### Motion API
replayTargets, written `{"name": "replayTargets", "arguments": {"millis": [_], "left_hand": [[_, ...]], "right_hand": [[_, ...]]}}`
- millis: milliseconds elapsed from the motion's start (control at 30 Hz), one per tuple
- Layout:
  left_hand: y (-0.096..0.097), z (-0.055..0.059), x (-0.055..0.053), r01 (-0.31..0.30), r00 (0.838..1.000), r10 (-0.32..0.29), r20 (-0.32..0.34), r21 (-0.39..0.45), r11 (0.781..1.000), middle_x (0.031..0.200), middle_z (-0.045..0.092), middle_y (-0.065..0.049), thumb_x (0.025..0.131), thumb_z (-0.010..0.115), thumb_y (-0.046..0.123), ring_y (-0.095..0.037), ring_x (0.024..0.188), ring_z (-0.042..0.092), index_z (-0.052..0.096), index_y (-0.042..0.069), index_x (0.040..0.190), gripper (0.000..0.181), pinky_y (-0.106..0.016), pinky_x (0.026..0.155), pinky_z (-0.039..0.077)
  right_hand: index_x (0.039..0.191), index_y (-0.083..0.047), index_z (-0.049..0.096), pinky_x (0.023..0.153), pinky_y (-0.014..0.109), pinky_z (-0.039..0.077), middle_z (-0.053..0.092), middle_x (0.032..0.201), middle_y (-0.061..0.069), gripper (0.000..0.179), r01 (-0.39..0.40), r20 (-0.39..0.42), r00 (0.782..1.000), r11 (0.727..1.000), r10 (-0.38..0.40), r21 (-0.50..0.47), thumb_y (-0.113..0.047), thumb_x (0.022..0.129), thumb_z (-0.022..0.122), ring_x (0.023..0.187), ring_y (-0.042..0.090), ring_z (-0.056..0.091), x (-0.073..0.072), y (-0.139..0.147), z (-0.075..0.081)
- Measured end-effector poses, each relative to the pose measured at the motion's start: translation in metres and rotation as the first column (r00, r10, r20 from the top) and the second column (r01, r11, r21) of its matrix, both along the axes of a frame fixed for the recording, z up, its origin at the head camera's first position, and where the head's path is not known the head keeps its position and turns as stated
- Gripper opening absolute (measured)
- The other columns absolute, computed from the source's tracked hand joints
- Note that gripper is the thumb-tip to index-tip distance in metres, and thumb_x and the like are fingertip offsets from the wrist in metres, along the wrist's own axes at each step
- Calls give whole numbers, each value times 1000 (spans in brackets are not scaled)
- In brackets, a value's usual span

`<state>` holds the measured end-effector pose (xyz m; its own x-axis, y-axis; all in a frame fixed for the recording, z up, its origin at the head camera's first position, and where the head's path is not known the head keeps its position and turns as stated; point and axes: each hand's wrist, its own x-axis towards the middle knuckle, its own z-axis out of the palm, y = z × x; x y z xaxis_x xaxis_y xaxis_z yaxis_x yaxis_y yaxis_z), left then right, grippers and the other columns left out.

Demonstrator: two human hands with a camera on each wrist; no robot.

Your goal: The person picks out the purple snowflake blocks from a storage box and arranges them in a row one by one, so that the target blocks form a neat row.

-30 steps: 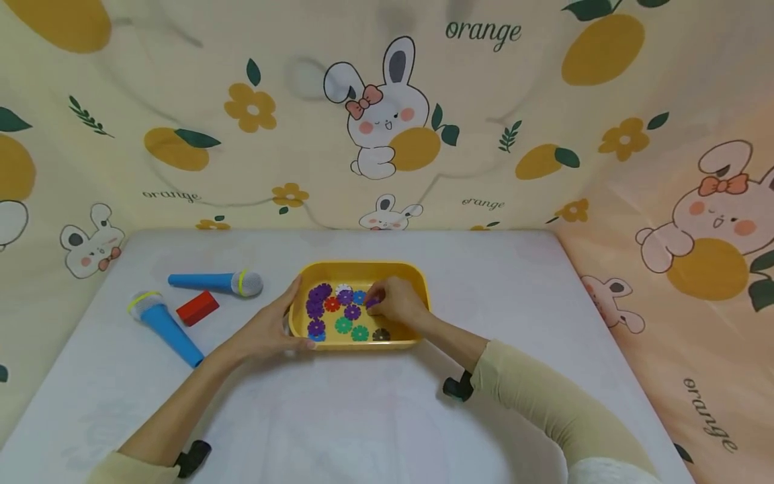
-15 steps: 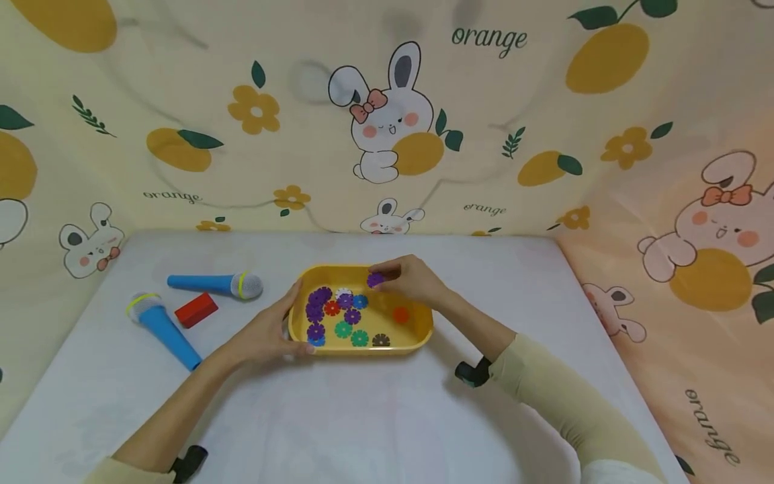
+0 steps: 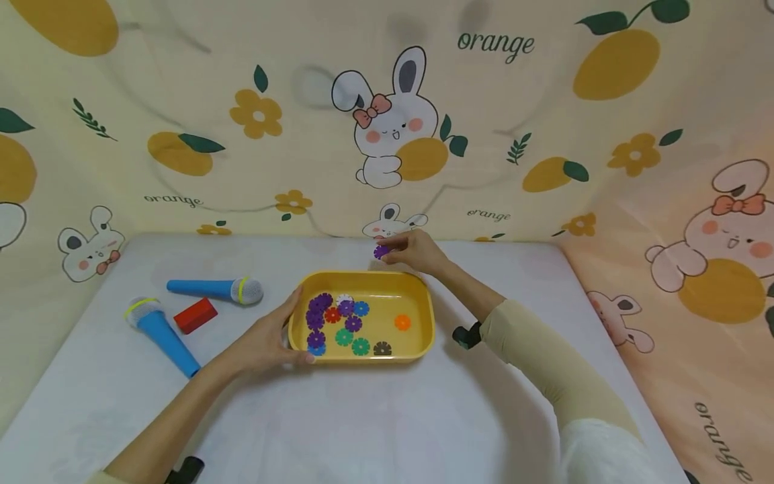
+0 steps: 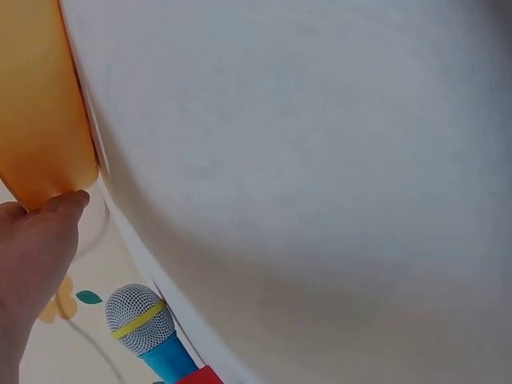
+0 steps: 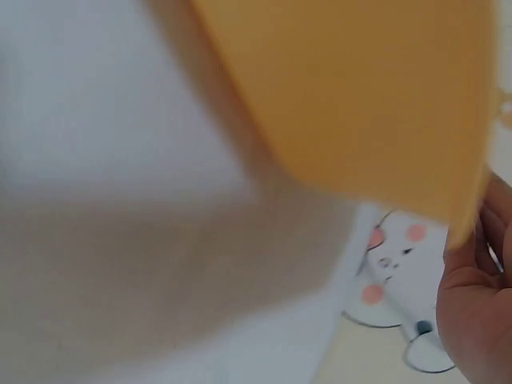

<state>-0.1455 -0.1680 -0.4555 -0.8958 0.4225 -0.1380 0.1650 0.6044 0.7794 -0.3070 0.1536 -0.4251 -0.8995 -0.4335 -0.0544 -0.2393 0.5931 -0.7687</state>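
My left hand [image 3: 264,337] grips the left end of a yellow plastic tray [image 3: 404,354], thumb at the front corner and fingers along the side. In the left wrist view, fingertips [image 4: 74,202] press on the tray's outer wall. Just beyond the tray's back rim, my right hand [image 3: 418,250] pinches a purple notched plastic disc [image 3: 380,252] between thumb and fingers. Inside the tray lie more such discs: several purple ones [image 3: 316,318] bunched at the left, a red one [image 3: 332,314], green ones [image 3: 360,346], a brown one [image 3: 382,348] and an orange one [image 3: 402,323].
To the left of the tray, a blue toy microphone [image 3: 208,288] lies sideways and a second microphone [image 3: 169,344] slants toward my left forearm. Between them sits a red block [image 3: 195,315]. A cloth wall [image 3: 338,154] printed with rabbits and oranges rises behind the white table [image 3: 363,423].
My right hand has lifted the purple disc out of the tray and carried it back past the far rim. The orange disc has come into sight. My left hand keeps its hold.
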Motion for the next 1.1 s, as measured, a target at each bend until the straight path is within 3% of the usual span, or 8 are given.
{"name": "replayTargets", "arguments": {"millis": [367,567,700,900,1100], "left_hand": [[4,-3,11,17,999,-18,31,33,999,166,12,-11,71,89,43,-34,151,14,0,12,160,130,-51,118,23],[6,-2,13,12,999,-14,50,32,999,166,11,-10,72,89,41,-34,151,13,-1,14,160,129,-52,118,23],[6,-1,14,9,999,-10,45,35,999,166,10,-11,72,89,40,-35,151,14,-1,14,160,129,-53,117,23],[5,-1,15,0,998,-1,55,18,1000,166,10,-10,71,89,43,-36,151,13,-2,15,160,130,-53,117,23],[1,4,7,-10,1000,9,22,19,1000,166,8,-13,72,88,43,-39,150,13,-3,11,160,130,-55,116,24]], "right_hand": [[119,-12,75,76,22,55,75,106,6,29,73,-23,997,992,-71,100,-17,90,75,89,16,64,-25,4,-42],[113,-10,77,65,18,51,77,90,5,25,78,-29,997,985,-74,152,-21,90,76,73,13,63,-31,4,-49],[113,-9,77,63,21,56,75,78,4,25,71,33,997,993,-75,98,-21,90,75,64,13,67,-34,4,-52],[117,-11,75,68,25,59,75,79,4,27,92,91,992,996,-93,16,-20,92,74,67,15,68,-34,4,-48],[122,-4,71,84,44,58,75,91,9,34,14,95,995,990,-1,-140,-22,94,71,84,29,72,-23,-2,-16]]}}
